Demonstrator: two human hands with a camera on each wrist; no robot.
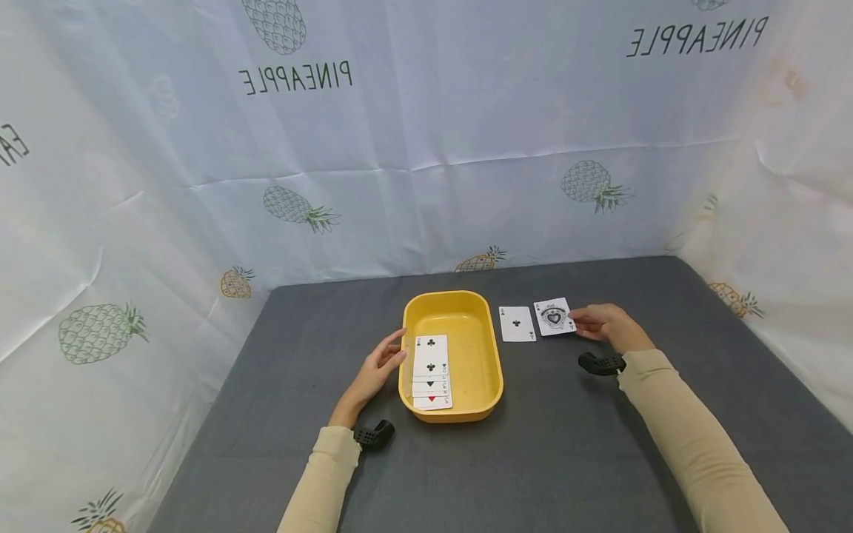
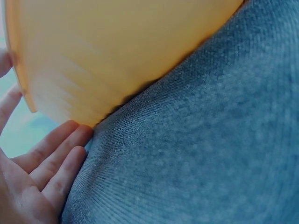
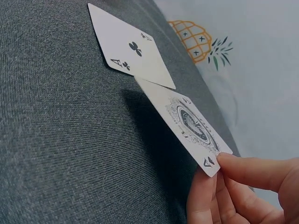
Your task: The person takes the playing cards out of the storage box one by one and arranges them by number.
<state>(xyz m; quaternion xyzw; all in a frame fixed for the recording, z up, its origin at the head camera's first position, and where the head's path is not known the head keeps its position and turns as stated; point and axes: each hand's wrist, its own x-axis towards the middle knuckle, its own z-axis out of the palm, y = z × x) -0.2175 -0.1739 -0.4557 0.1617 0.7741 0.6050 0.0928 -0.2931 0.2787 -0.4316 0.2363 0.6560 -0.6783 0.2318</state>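
My right hand (image 1: 611,326) pinches the ace of spades (image 1: 554,317) by its near right corner, thumb on top and fingers beneath. In the right wrist view this card is tilted, raised above the cloth with a shadow under it. Beside it, the ace of clubs (image 3: 134,48) lies face up. At the left side of a yellow tray (image 1: 489,355), my left hand (image 1: 378,368) rests with its fingers extended against the rim and outer wall. Overlapping face-up cards (image 1: 432,359) lie inside the tray along its left side, a two of clubs among them.
Dark grey cloth (image 1: 533,459) covers the table. White curtains (image 1: 426,200) printed with pineapples hang behind it and along both sides. A black wrist device (image 1: 602,363) sits under the right wrist, and another (image 1: 375,435) under the left.
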